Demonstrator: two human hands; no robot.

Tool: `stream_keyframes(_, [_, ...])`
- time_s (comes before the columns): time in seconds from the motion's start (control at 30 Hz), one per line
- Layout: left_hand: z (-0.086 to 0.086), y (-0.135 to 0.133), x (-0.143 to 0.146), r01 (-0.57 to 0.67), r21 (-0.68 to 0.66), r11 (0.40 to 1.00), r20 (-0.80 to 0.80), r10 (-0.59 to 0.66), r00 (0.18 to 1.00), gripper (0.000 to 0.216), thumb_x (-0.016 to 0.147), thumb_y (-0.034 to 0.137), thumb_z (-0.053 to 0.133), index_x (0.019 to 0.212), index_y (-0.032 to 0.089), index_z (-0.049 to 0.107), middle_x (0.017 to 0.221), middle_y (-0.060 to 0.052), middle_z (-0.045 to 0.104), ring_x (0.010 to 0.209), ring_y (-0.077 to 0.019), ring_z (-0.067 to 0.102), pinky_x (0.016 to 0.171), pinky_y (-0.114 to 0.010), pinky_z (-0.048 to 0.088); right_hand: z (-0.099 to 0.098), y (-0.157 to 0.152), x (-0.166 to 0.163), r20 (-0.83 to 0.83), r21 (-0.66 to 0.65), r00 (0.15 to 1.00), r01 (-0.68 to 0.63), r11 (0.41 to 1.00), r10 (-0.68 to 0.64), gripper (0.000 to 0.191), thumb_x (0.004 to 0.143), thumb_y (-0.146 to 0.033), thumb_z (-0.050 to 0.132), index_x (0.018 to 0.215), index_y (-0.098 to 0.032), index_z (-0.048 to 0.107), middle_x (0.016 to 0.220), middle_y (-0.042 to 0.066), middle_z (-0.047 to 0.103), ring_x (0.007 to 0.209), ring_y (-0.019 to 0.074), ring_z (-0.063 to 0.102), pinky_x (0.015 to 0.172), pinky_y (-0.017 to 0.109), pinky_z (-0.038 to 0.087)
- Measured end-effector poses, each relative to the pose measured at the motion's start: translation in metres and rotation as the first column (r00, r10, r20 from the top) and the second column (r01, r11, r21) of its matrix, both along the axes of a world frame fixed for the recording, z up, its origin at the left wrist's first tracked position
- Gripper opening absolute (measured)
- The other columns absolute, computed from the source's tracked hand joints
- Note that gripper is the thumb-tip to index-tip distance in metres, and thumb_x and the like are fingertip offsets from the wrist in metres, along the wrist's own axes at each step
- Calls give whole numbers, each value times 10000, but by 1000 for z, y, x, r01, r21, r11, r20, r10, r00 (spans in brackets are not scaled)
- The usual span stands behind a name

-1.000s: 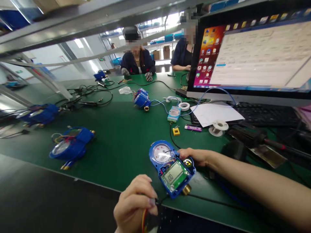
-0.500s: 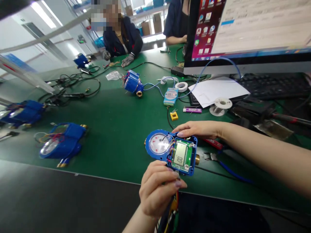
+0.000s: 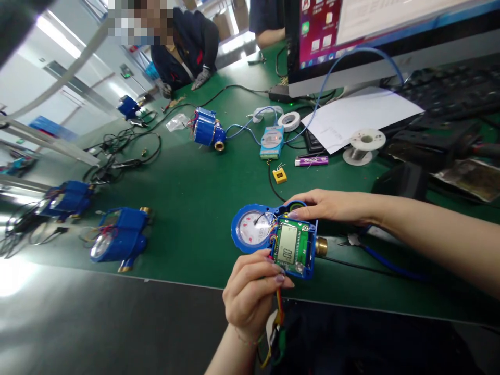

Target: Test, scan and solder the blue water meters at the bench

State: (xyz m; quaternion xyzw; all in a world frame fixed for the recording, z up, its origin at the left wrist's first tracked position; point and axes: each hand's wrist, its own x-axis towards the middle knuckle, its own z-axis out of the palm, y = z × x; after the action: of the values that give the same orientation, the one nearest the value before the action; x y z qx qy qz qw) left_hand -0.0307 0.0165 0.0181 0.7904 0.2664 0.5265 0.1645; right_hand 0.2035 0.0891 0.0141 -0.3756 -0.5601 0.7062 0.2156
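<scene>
1. Green bench mat with a dark strip along the near edge; only one view here, the head camera, so everything is placed off the open blue water meter near the front edge.

2. What changed: a second ago the left hand was low, in front of the meter, pinching a wire bundle. Now it's up at the meter's near edge, fingers pinched together right at the green circuit board with the small display. The red, yellow and green wires hang from under that hand. Can't tell what the fingertips are actually gripping.

3. The right hand has slid from the meter's right side to its far edge. It lies mostly flat, fingertips pressing the blue housing, steadying rather than gripping. My read: the meter got squared up and pinned so the wire end can meet the board.

4. The meter itself now sits turned more level, dial to the left, brass fitting sticking out right.

5. Beyond the meter: a small yellow part, a purple battery, a solder spool. Left of it, another blue meter. Far across, a co-worker's gloved hand.
</scene>
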Motion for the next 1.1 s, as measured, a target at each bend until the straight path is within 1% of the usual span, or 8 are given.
stream_keyframes(0.13, [2,0,-2,20,-23,1000,-29,-21,999,176,694,43,753,813,126,653,885,-4,694,823,-149,650,772,-374,615,-2,0,0,12,18,1000,2,1000,-2,612,791,-614,618,1142,-115,572,1112,79,588,1046,276,532,891,328,449])
stream_keyframes(0.27, [1,0,-3,34,-30,999,-44,-35,998,158,709,51,743,818,131,660,888,-3,700,829,-150,646,776,-377,607,-2,0,1,18,34,1000,3,999,-3,627,794,-608,609,1169,-106,571,1121,80,587,1052,274,532,878,311,454])
stream_keyframes(0.5, [3,2,-4,42,-35,999,-51,-44,998,140,717,46,739,792,126,652,859,0,693,797,-136,641,767,-353,596,12,0,0,61,17,998,-19,1000,18,589,816,-539,589,1192,-86,563,1136,84,586,1081,279,524,921,316,436])
stream_keyframes(0.6, [4,2,-3,29,-43,999,-60,-32,998,107,752,66,717,772,139,641,830,7,692,784,-129,640,760,-347,597,15,-1,-1,57,13,998,-20,1000,20,619,794,-552,581,1186,-72,561,1145,98,583,1093,301,518,928,335,435])
stream_keyframes(0.67, [5,3,0,16,-41,999,-58,-18,998,134,730,67,737,745,140,626,811,14,688,765,-122,637,751,-334,597,15,-1,-1,66,23,997,-29,999,27,639,782,-568,577,1183,-71,562,1148,99,582,1098,306,514,930,339,430])
stream_keyframes(0.83, [10,3,7,-31,-70,997,-30,29,999,193,691,25,754,686,133,594,745,34,673,728,-96,620,729,-271,572,13,1,0,106,72,993,-50,996,42,604,809,-571,564,1176,-92,578,1141,78,589,1075,287,521,910,323,416])
stream_keyframes(1.0, [11,2,10,-59,-82,995,-16,58,998,192,698,57,760,668,134,586,717,36,668,727,-102,614,717,-267,566,11,4,1,101,95,994,-58,994,48,608,819,-578,568,1179,-88,582,1138,76,592,1064,280,523,920,323,404])
stream_keyframes(1.1, [10,3,10,-61,-82,995,-14,60,998,199,686,33,759,656,129,587,712,32,666,731,-102,614,712,-257,563,10,4,1,131,108,991,-57,993,43,616,813,-591,566,1177,-94,587,1126,69,597,1071,281,521,939,326,391])
